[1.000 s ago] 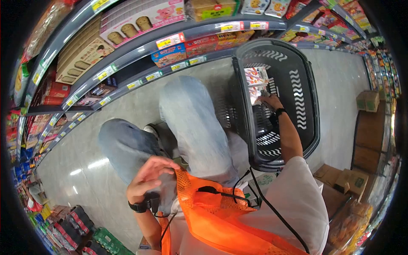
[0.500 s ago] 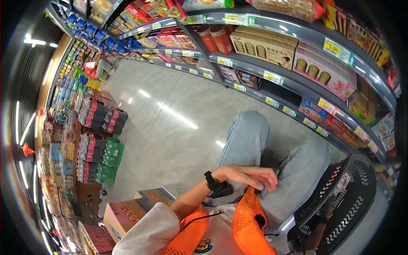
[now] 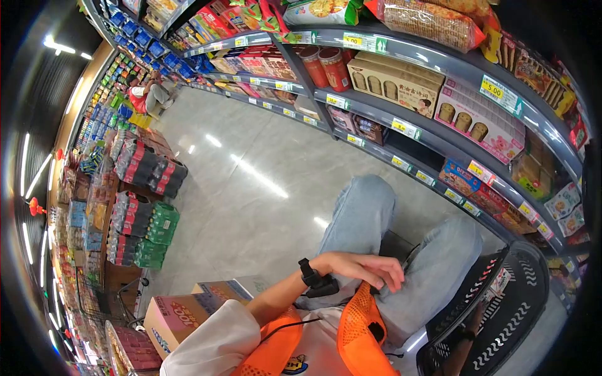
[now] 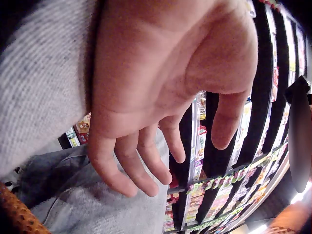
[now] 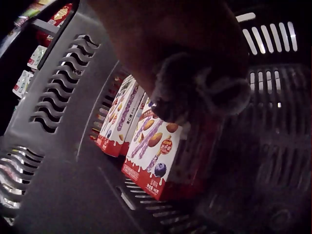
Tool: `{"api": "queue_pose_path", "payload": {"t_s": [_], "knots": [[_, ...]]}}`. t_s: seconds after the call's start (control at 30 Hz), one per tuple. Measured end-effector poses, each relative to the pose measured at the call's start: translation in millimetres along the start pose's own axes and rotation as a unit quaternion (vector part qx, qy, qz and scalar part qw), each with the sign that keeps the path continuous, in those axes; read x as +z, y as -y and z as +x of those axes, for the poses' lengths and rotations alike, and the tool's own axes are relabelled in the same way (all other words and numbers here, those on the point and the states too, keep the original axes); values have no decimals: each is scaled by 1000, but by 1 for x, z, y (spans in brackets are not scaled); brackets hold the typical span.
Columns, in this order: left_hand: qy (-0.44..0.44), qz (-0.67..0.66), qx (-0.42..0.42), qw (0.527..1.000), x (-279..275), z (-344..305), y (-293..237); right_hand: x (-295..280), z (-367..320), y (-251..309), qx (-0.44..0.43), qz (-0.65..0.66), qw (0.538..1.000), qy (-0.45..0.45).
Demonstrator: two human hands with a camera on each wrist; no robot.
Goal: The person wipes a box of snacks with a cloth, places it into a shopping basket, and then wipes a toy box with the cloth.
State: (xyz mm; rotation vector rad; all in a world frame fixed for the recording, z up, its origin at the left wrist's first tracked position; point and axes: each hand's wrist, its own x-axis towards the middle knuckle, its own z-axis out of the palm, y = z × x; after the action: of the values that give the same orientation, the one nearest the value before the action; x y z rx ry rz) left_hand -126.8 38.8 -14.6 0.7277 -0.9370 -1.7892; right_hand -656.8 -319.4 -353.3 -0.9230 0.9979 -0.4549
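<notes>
My left hand (image 3: 360, 266) hangs relaxed over the jeans, holding nothing; in the left wrist view the palm (image 4: 156, 78) shows, fingers loosely spread and pointing down. Low inside a black slotted basket (image 3: 517, 301), my right hand (image 3: 478, 316) is partly hidden by the basket wall. In the right wrist view that hand (image 5: 195, 73) is dark, its bent fingers gripping the top of a white-and-red snack box (image 5: 151, 151) printed with almonds and blueberries. A similar box (image 5: 119, 117) stands beside it. The thumb's contact is hard to see.
Shelves of packaged snacks (image 3: 401, 84) run along the upper right. Cartons (image 3: 179, 316) stand at lower left, with bottle packs (image 3: 141, 219) beyond. A person in a red vest (image 3: 141, 94) is low down at the far end of the aisle.
The head view has swung left along the aisle, so the basket now appears at lower right. The left hand stays over the legs; the right stays in the basket.
</notes>
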Motion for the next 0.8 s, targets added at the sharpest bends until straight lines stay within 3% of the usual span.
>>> {"api": "queue_pose_path", "payload": {"t_s": [0.07, 0.1, 0.2, 0.3, 0.4, 0.6, 0.7, 0.8], "knots": [[5, 8, -2, 1000, 1, 0, -5, 2, -2, 3, 18, -10, 999, -25], [7, 13, -3, 1000, 1, 0, -7, -2, 6, -7, 15, -1, 996, -85], [4, 14, -9, 1000, 0, 1, -6, -1, 1, -2, 18, 18, 999, -27], [6, 8, -9, 1000, 1, 2, -4, 12, -1, -4, -14, -24, 995, -91], [3, 14, -15, 1000, 2, 3, -9, 23, 0, 0, -15, 21, 999, -36], [2, 12, -7, 1000, 2, 4, -4, 66, -27, 29, -22, 18, 999, -27], [3, 4, -7, 1000, 2, 2, -4, 59, -24, 15, -28, 34, 997, -71], [-3, 2, 5, 1000, 4, 5, -4, 51, -8, -9, -129, -157, 977, -71]]}}
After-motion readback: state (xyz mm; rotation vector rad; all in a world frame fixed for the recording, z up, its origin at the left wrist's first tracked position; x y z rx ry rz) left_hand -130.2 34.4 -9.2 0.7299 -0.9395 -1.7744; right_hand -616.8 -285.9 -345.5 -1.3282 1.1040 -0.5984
